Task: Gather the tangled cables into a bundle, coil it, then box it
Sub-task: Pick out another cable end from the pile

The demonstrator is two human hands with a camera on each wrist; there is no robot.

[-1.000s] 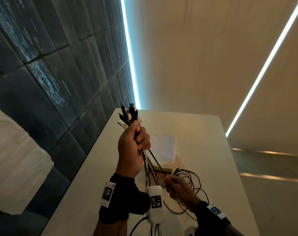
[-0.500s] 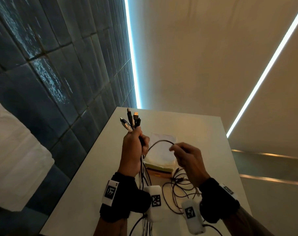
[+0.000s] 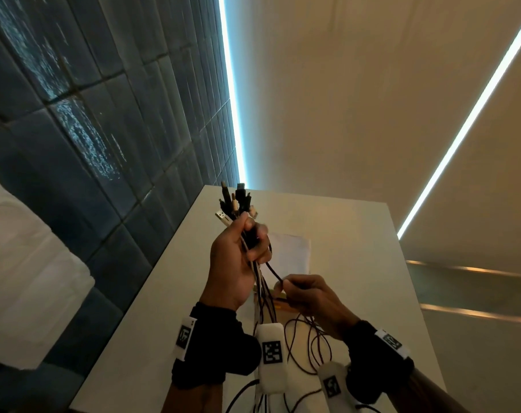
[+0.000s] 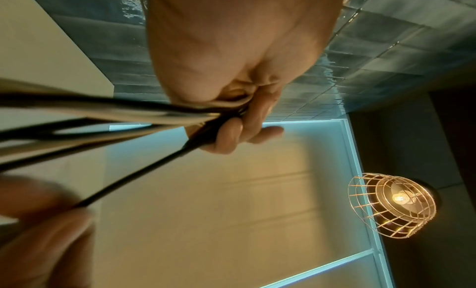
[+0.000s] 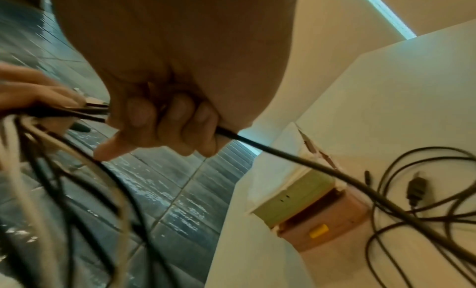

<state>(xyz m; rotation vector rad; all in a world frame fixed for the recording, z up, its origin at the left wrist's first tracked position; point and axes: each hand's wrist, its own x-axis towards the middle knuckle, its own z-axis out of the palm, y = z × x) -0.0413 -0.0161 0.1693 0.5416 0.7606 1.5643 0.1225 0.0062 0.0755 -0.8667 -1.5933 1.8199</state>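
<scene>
My left hand (image 3: 241, 257) is raised above the table and grips a bundle of black and white cables (image 3: 238, 204) just below their plugs, which stick up past the fist. The left wrist view shows the fingers (image 4: 231, 135) curled round the cables (image 4: 128, 111). My right hand (image 3: 306, 296), lower and to the right, holds one black cable (image 3: 272, 271) that runs up to the left fist; its fingers (image 5: 175, 119) are curled round this cable (image 5: 283, 152). Loose cable loops (image 3: 309, 344) trail on the table. An open box (image 5: 309, 209) stands on the table beneath the hands.
The white table (image 3: 357, 242) runs away from me, with a dark tiled wall (image 3: 89, 129) along its left side. A white sheet (image 3: 289, 251) lies behind the box. A loose plug (image 5: 416, 190) rests among the cables on the table. A wire cage lamp (image 4: 391, 205) hangs overhead.
My right hand has come down from beside the left fist, sliding along the black cable, and now holds it lower. The left hand keeps the plug ends raised.
</scene>
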